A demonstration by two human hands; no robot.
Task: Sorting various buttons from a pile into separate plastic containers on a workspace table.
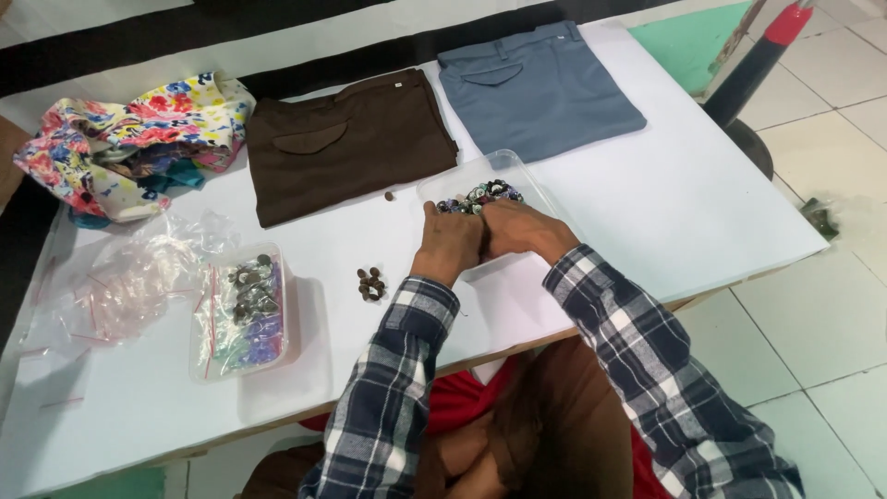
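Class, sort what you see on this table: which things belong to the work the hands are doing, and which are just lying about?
In hand:
left hand
right hand
clear tray
mixed buttons

Lying about:
brown trousers
blue-grey trousers
floral cloth
small pile of dark buttons
second tray of buttons
empty plastic bags

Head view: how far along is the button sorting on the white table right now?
Done, it seems: a small pile of dark buttons lies loose on the table. In hand: the left hand and right hand meet at the clear tray of mixed buttons. Left: that tray holds many buttons, and the second container of bagged buttons is untouched.
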